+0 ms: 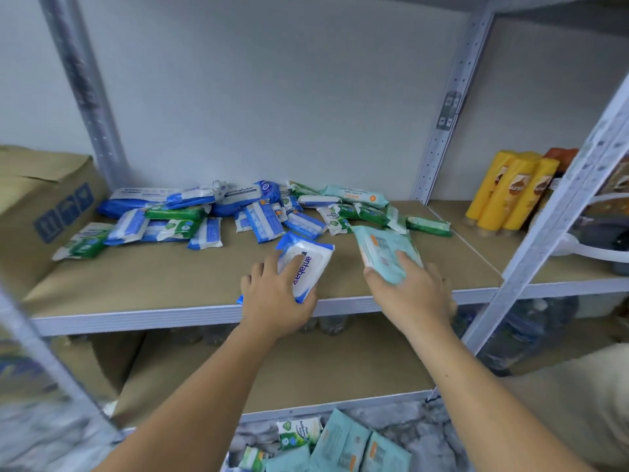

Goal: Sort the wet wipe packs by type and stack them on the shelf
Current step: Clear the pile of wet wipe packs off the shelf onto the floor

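A loose heap of wet wipe packs (258, 212), blue-white, green and teal, lies at the back of the brown shelf board (163, 274). My left hand (275, 298) grips a blue-and-white antabax pack (308, 264) that rests near the shelf's front edge. Just right of it, my right hand (412, 291) holds a teal pack (384, 250) slightly above the board. Several more teal and green packs (340, 444) lie on the floor below.
A cardboard box (41, 212) stands at the shelf's left end. Yellow shampoo bottles (510, 192) lie on the neighbouring shelf to the right, past a metal upright (551, 219). Water bottles (326, 323) sit under the shelf. A white plastic hoop (599, 247) is at far right.
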{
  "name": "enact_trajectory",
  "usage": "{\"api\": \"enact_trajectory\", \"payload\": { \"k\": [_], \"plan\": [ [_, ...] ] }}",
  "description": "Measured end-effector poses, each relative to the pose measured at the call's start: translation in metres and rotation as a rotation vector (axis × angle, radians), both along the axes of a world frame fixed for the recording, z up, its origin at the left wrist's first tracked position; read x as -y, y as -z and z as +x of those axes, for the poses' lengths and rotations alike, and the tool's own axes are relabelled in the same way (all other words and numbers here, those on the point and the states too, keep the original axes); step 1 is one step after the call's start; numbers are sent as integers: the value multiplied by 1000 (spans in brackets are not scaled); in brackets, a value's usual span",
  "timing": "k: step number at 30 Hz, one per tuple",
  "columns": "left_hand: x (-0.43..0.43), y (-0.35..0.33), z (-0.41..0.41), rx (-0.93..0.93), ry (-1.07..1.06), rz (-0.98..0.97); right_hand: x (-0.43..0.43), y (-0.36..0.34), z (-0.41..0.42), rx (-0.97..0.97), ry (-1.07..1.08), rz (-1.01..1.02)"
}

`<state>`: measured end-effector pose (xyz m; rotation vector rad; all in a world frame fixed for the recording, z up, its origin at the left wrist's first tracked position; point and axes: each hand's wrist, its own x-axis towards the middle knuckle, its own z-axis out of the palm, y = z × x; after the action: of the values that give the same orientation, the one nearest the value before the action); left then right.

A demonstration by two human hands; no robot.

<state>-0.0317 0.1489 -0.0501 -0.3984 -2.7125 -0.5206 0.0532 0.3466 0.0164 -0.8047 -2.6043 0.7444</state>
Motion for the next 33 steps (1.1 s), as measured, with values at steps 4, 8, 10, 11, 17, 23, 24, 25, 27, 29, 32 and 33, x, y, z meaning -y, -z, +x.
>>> {"api": "enact_trajectory", "payload": {
  "k": [4,8,10,11,17,23,24,25,27,29,32,33],
  "plan": [
    [43,8,64,-65,91,61,47,-4,49,-13,-125,-235],
    [89,49,118,-55,173,56,89,6,87,-10,-303,-393],
    [106,73,129,8,141,15,105,17,96,58,-342,-387],
    [114,84,133,46,121,-7,111,22,99,97,-347,-379],
    [154,138,139,356,-69,-108,136,71,86,368,-344,-357],
    [167,173,137,700,-266,-124,142,133,69,713,-394,-204],
    [167,182,136,742,-280,-116,140,144,69,769,-418,-173],
    [167,191,135,779,-290,-117,138,156,70,831,-443,-135],
    [166,211,134,822,-303,-135,137,181,72,950,-493,-57],
    [163,230,134,828,-316,-157,136,209,71,1045,-535,6],
    [156,258,135,831,-351,-181,134,252,66,1117,-587,54],
    [155,267,135,837,-363,-192,134,266,65,1118,-600,61]
  ]
}}
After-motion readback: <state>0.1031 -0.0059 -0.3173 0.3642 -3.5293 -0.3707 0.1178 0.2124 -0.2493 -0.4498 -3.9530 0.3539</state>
